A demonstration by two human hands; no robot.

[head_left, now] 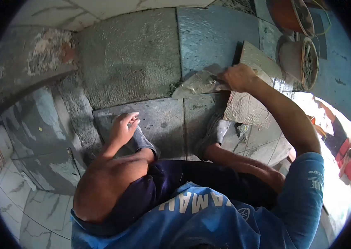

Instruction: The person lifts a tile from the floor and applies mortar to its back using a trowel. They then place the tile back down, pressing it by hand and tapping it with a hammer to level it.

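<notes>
My right hand (pixel 239 77) is closed around the handle of a mortar-smeared trowel (pixel 199 83). The trowel's blade points left, low over the joint between the wet grey mortar bed (pixel 132 58) and the floor tiles in front of my feet. Under my right forearm lies a mortar-coated tile (pixel 248 110); a similar coated slab (pixel 260 58) shows beyond the hand, and the arm hides whether they are one piece. My left hand (pixel 123 128) hangs by my left knee above the grey floor tile (pixel 161 118), its fingers loosely curled, with nothing visible in them.
Two buckets stand at the far right, one holding grey mix (pixel 308 62), the other an orange-brown bucket (pixel 291 16). A rough step edge (pixel 30 89) runs along the left. Another person (pixel 343 149) is partly visible in bright light at right.
</notes>
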